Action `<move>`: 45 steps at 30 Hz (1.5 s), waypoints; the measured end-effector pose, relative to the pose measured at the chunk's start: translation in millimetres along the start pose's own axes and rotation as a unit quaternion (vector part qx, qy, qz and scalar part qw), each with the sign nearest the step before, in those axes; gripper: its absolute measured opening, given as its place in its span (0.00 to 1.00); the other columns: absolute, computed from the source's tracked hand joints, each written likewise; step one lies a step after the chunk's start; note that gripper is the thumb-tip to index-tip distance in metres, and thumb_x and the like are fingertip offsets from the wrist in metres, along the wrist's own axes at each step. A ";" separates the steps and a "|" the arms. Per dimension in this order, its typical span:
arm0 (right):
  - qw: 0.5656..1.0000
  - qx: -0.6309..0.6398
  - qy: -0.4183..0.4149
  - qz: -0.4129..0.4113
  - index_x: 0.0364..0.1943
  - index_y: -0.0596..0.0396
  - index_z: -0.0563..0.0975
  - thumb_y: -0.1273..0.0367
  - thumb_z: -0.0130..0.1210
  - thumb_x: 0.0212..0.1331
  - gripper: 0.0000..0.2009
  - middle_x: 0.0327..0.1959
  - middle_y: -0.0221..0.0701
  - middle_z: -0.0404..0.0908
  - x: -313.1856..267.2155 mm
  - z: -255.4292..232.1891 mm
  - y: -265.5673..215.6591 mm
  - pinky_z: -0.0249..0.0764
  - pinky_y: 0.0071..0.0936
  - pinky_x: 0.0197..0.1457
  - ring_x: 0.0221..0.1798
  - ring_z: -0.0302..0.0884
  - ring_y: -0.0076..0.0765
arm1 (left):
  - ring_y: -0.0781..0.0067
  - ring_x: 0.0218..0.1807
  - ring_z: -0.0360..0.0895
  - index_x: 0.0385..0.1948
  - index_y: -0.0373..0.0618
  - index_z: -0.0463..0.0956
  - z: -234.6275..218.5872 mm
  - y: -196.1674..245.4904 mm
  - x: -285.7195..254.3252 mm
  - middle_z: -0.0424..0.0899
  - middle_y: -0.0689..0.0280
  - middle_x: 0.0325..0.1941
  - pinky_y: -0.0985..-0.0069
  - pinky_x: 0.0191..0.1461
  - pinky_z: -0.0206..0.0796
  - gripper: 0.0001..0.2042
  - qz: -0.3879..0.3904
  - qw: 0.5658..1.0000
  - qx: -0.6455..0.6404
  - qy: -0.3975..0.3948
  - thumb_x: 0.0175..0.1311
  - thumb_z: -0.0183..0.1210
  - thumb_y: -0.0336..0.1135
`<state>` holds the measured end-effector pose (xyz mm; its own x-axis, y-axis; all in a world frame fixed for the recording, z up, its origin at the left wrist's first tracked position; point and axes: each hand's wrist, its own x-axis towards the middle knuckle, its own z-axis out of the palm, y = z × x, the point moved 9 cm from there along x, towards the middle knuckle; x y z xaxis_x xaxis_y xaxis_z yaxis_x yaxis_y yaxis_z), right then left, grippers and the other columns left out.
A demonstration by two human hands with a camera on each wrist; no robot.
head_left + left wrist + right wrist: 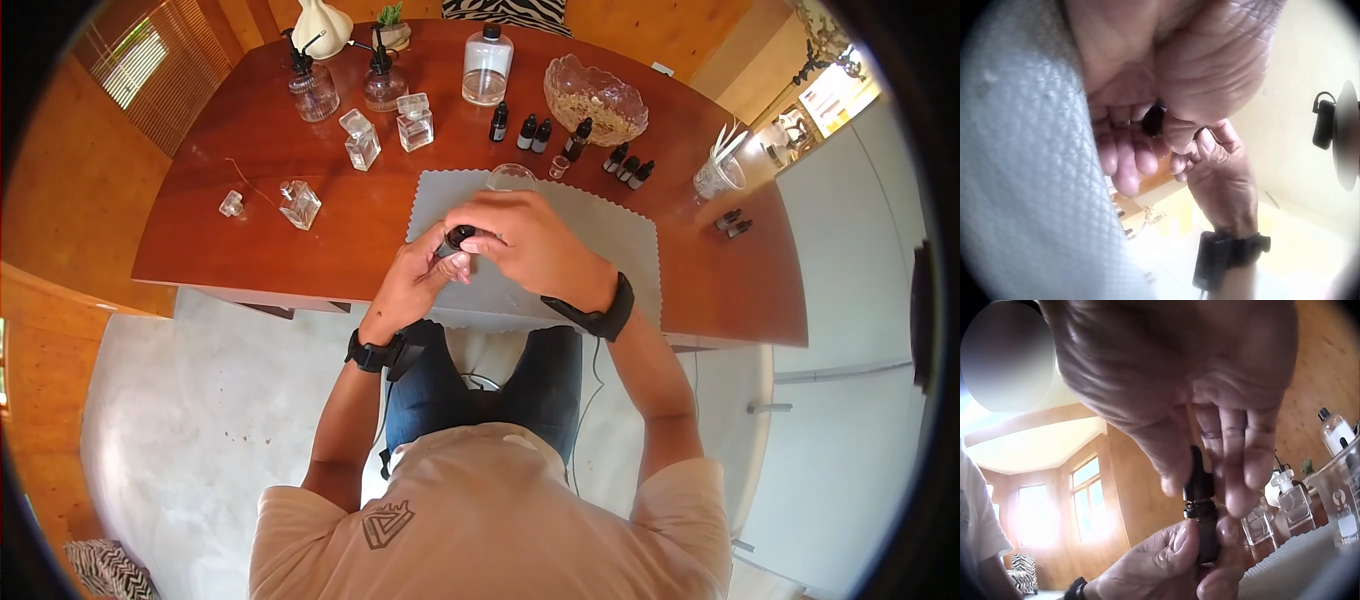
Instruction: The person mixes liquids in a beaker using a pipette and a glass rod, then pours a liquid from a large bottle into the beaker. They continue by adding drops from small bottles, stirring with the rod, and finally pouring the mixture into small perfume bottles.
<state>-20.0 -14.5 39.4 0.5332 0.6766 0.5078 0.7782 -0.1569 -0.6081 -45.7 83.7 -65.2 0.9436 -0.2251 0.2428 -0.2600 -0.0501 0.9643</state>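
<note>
Over the grey mat (pixel 600 240), my left hand (pixel 408 285) grips a small dark bottle (pixel 1209 540) between thumb and fingers, holding it upright. My right hand (pixel 530 240) comes from above and has its thumb and fingers around the bottle's black pointed cap (pixel 1197 481). The cap sits right at the bottle's neck, where a shiny ring shows. In the left wrist view the dark bottle end (pixel 1154 120) peeks out by the left palm, and most of it is hidden. A glass beaker (pixel 512 172) stands on the mat just beyond the right hand.
Several small black bottles (pixel 540 135) stand behind the mat, near a glass bowl (pixel 570 90). A large clear bottle (pixel 486 75) and two pump bottles (pixel 385 90) are farther back. Square glass bottles (pixel 362 140) stand left; another (pixel 300 205) lies nearer, beside its stopper (pixel 231 204).
</note>
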 end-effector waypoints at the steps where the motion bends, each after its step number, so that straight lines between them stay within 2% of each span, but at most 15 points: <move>1: 0.999 -0.016 0.007 -0.044 0.28 0.58 0.77 0.63 0.64 0.60 0.13 0.20 0.41 0.78 -0.9 1.1 -4.5 0.71 0.44 0.30 0.25 0.78 0.53 | 0.75 0.36 0.79 0.50 0.38 0.74 0.4 0.4 0.5 0.80 0.66 0.33 0.74 0.44 0.73 0.11 0.000 1.000 0.007 -0.003 0.76 0.56 0.36; 4: 0.970 -0.236 -0.033 0.047 0.27 0.58 0.78 0.61 0.63 0.60 0.14 0.19 0.38 0.78 -2.9 1.9 5.3 0.72 0.44 0.30 0.24 0.78 0.53 | 0.76 0.36 0.79 0.50 0.38 0.74 2.8 -2.8 0.8 0.81 0.66 0.33 0.74 0.44 0.73 0.10 -0.004 1.000 -0.002 -0.004 0.76 0.56 0.35; 7: 0.985 -0.134 -0.024 0.108 0.24 0.57 0.78 0.58 0.64 0.59 0.16 0.18 0.38 0.78 -2.2 -6.8 9.2 0.72 0.45 0.30 0.24 0.78 0.52 | 0.76 0.36 0.79 0.50 0.38 0.74 -0.2 -4.7 1.3 0.81 0.66 0.33 0.74 0.44 0.73 0.10 0.002 1.000 -0.018 0.002 0.76 0.56 0.35; 9: 0.999 -0.004 -0.013 0.051 0.21 0.56 0.77 0.55 0.64 0.59 0.19 0.17 0.39 0.77 2.9 -0.3 3.4 0.72 0.45 0.29 0.24 0.78 0.51 | 0.76 0.36 0.79 0.51 0.38 0.74 -2.0 -4.1 -0.4 0.81 0.66 0.33 0.74 0.44 0.73 0.11 0.004 1.000 -0.004 0.005 0.76 0.56 0.35; 11: 0.999 -0.031 -0.011 0.035 0.21 0.56 0.78 0.54 0.64 0.59 0.20 0.17 0.39 0.77 0.8 3.1 3.4 0.72 0.44 0.29 0.24 0.78 0.50 | 0.76 0.36 0.79 0.52 0.38 0.74 1.0 1.0 0.4 0.81 0.66 0.33 0.74 0.44 0.73 0.11 0.005 0.999 0.032 -0.004 0.76 0.57 0.35; 13: 0.974 -0.217 -0.026 0.055 0.24 0.56 0.78 0.56 0.63 0.60 0.18 0.17 0.39 0.77 -3.7 1.9 8.5 0.72 0.44 0.30 0.24 0.78 0.50 | 0.76 0.35 0.79 0.52 0.38 0.74 1.7 -3.9 0.7 0.81 0.65 0.33 0.74 0.43 0.73 0.12 0.004 1.000 0.020 -0.006 0.76 0.57 0.35; 16: 0.981 -0.130 -0.031 0.143 0.24 0.56 0.78 0.57 0.63 0.60 0.17 0.17 0.38 0.78 -6.0 -3.0 19.2 0.72 0.43 0.30 0.24 0.78 0.51 | 0.75 0.35 0.79 0.51 0.38 0.74 0.9 -1.8 1.9 0.82 0.65 0.33 0.74 0.44 0.73 0.11 0.010 1.000 -0.004 0.005 0.76 0.57 0.35; 18: 0.998 0.010 -0.010 0.061 0.25 0.56 0.79 0.57 0.63 0.60 0.16 0.17 0.39 0.78 -1.8 4.3 11.9 0.72 0.43 0.30 0.25 0.78 0.52 | 0.75 0.35 0.79 0.51 0.38 0.74 -1.9 -0.7 0.1 0.81 0.65 0.32 0.74 0.44 0.73 0.11 0.008 1.000 0.005 0.009 0.76 0.57 0.35; 25: 0.971 -0.171 -0.059 0.156 0.30 0.56 0.75 0.65 0.63 0.58 0.10 0.24 0.42 0.81 -12.6 4.4 25.5 0.71 0.43 0.30 0.25 0.78 0.52 | 0.75 0.36 0.79 0.53 0.39 0.73 0.5 -7.5 1.8 0.81 0.64 0.33 0.74 0.44 0.72 0.13 0.011 1.000 -0.015 -0.007 0.76 0.57 0.37; 28: 0.992 0.094 -0.007 0.088 0.30 0.56 0.74 0.68 0.62 0.56 0.09 0.27 0.42 0.81 -6.9 6.5 10.2 0.71 0.44 0.30 0.26 0.78 0.53 | 0.74 0.37 0.80 0.60 0.39 0.72 -2.0 -3.6 0.6 0.82 0.63 0.34 0.74 0.45 0.72 0.17 -0.002 1.000 0.008 -0.006 0.75 0.57 0.35; 31: 1.000 0.015 -0.014 0.008 0.31 0.55 0.74 0.69 0.62 0.55 0.08 0.27 0.42 0.80 -10.9 15.4 11.3 0.71 0.47 0.33 0.29 0.78 0.56 | 0.74 0.36 0.81 0.65 0.39 0.69 -3.1 -0.8 -2.3 0.83 0.63 0.34 0.74 0.45 0.73 0.20 0.005 0.999 0.052 0.010 0.74 0.57 0.31; 33: 1.000 0.008 0.013 0.023 0.34 0.60 0.75 0.76 0.57 0.59 0.03 0.22 0.38 0.81 -17.1 19.1 14.5 0.76 0.36 0.29 0.24 0.83 0.45 | 0.74 0.36 0.81 0.65 0.39 0.69 -3.6 -1.0 -5.1 0.83 0.63 0.33 0.74 0.44 0.74 0.20 0.012 0.996 0.082 0.021 0.73 0.56 0.28; 36: 0.997 0.000 0.062 0.051 0.33 0.60 0.75 0.74 0.58 0.56 0.04 0.21 0.40 0.80 -24.7 18.3 20.3 0.74 0.40 0.29 0.24 0.81 0.48 | 0.75 0.34 0.81 0.62 0.38 0.71 -1.4 2.7 -3.0 0.84 0.63 0.33 0.74 0.43 0.74 0.18 0.050 0.990 0.131 0.017 0.71 0.55 0.25; 41: 0.991 -0.039 0.073 0.106 0.30 0.60 0.77 0.70 0.61 0.54 0.07 0.21 0.43 0.78 -40.5 0.4 24.3 0.73 0.42 0.32 0.28 0.80 0.53 | 0.77 0.40 0.80 0.62 0.37 0.70 12.2 -6.8 2.5 0.84 0.63 0.38 0.75 0.47 0.73 0.19 0.008 0.999 0.027 -0.030 0.72 0.59 0.31; 45: 0.985 -0.052 0.127 0.102 0.32 0.58 0.80 0.69 0.64 0.55 0.07 0.24 0.41 0.80 -69.6 -44.6 24.7 0.74 0.37 0.32 0.27 0.80 0.47 | 0.78 0.42 0.77 0.66 0.37 0.68 14.4 -8.3 4.9 0.82 0.66 0.38 0.76 0.52 0.70 0.25 -0.005 0.998 -0.041 -0.045 0.73 0.62 0.40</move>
<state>-23.1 -97.6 16.2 0.7381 0.4233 0.5253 0.6685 -0.3538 -0.6542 -41.9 69.1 -73.6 0.9226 -0.3121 0.2265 -0.2301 0.0257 0.9728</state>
